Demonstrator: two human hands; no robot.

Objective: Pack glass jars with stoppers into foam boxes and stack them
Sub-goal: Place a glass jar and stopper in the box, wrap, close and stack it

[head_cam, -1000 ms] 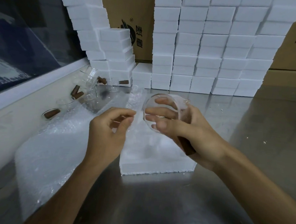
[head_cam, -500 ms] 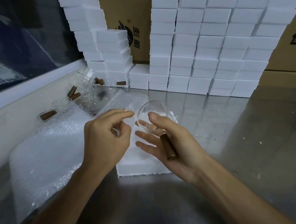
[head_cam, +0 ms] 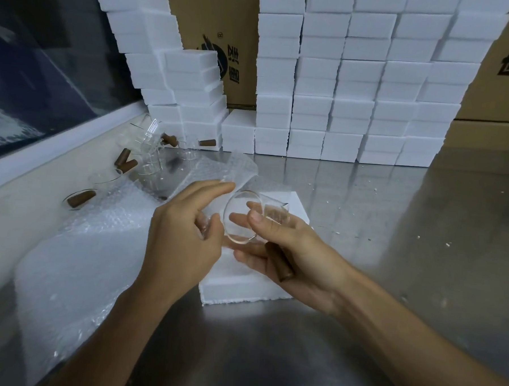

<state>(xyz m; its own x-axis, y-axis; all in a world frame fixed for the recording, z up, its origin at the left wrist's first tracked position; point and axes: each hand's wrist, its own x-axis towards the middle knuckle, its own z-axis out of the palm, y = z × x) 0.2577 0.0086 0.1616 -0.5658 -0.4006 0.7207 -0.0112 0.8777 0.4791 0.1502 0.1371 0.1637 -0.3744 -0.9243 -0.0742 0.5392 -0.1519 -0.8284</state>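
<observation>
My right hand (head_cam: 291,253) grips a clear glass jar (head_cam: 243,218) with thumb and fingers, its round base turned toward me. A brown stopper (head_cam: 279,263) lies tucked in the same palm. My left hand (head_cam: 186,233) is just left of the jar, fingers loosely curled with the index finger stretched toward the jar's rim; whether it holds something small I cannot tell. Both hands hover over a white foam box (head_cam: 242,283) lying on the steel table.
More glass jars (head_cam: 149,157) and brown stoppers (head_cam: 125,162) lie at the back left on a bubble wrap sheet (head_cam: 75,260). Stacks of white foam boxes (head_cam: 356,86) and cardboard cartons (head_cam: 225,43) line the back. Steel table (head_cam: 421,246) stretches to the right.
The right hand has lowered the jar and turned it so its base faces me; the stopper now shows in the palm. The left hand stayed close beside it.
</observation>
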